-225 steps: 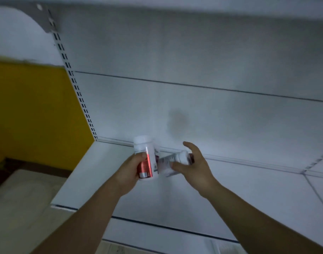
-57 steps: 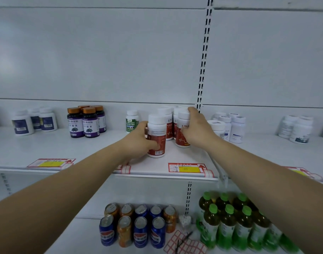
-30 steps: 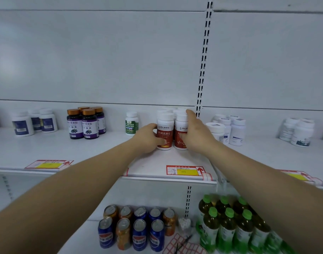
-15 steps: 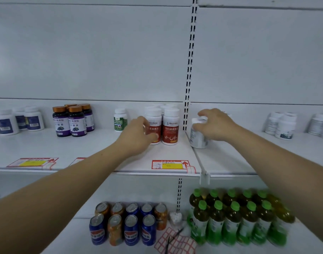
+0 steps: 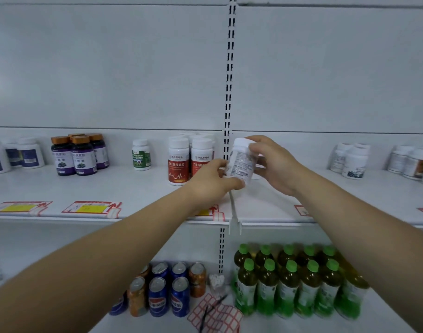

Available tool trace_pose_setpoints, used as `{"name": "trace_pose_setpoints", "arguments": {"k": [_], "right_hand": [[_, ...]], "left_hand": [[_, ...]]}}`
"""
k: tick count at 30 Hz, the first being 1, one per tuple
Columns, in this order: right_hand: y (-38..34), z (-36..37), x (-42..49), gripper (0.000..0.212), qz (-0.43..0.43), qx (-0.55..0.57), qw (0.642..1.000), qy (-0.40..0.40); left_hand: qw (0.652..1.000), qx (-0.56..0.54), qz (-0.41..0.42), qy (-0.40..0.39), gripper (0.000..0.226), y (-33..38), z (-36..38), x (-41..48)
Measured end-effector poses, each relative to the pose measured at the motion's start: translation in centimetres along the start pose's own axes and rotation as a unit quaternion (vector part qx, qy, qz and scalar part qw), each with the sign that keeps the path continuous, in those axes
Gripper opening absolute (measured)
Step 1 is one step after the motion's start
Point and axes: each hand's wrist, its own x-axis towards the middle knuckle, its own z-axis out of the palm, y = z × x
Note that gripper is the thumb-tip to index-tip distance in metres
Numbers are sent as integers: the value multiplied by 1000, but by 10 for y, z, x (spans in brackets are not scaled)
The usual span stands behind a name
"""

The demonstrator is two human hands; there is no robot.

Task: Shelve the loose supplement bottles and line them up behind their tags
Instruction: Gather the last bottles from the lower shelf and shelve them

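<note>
A white supplement bottle (image 5: 240, 159) with a white cap and fine print on its label is lifted off the shelf and tilted, just right of the slotted upright. My right hand (image 5: 275, 164) grips its cap and side. My left hand (image 5: 211, 181) holds its lower end from the left. Behind my left hand, red-labelled white bottles (image 5: 179, 161) stand in rows above a partly hidden price tag (image 5: 212, 211).
On the white shelf (image 5: 133, 188) stand purple bottles with orange caps (image 5: 80, 155), a green-labelled bottle (image 5: 141, 155), blue-labelled white bottles (image 5: 30, 152) and white bottles at right (image 5: 352, 159). Soda cans (image 5: 168, 288) and green-capped drink bottles (image 5: 289, 282) fill the lower shelf.
Both hands left the red-labelled bottles. My right hand picked a white bottle from right of the upright and raised it; my left hand came over and took its lower end.
</note>
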Motion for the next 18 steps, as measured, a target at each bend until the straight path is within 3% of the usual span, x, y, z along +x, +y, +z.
{"name": "trace_pose_setpoints", "arguments": {"k": [3, 7, 11, 18], "right_hand": [[5, -11, -2, 8, -21, -76, 996, 42], [6, -24, -6, 20, -12, 21, 998, 55], [9, -25, -11, 19, -9, -4, 999, 35], [4, -22, -16, 19, -38, 6, 997, 64]], "left_hand": [[999, -15, 16, 42, 69, 0, 16, 2], [989, -146, -20, -19, 53, 4, 24, 3], [1000, -10, 29, 1, 60, 5, 24, 3], [994, -104, 27, -31, 47, 9, 21, 6]]}}
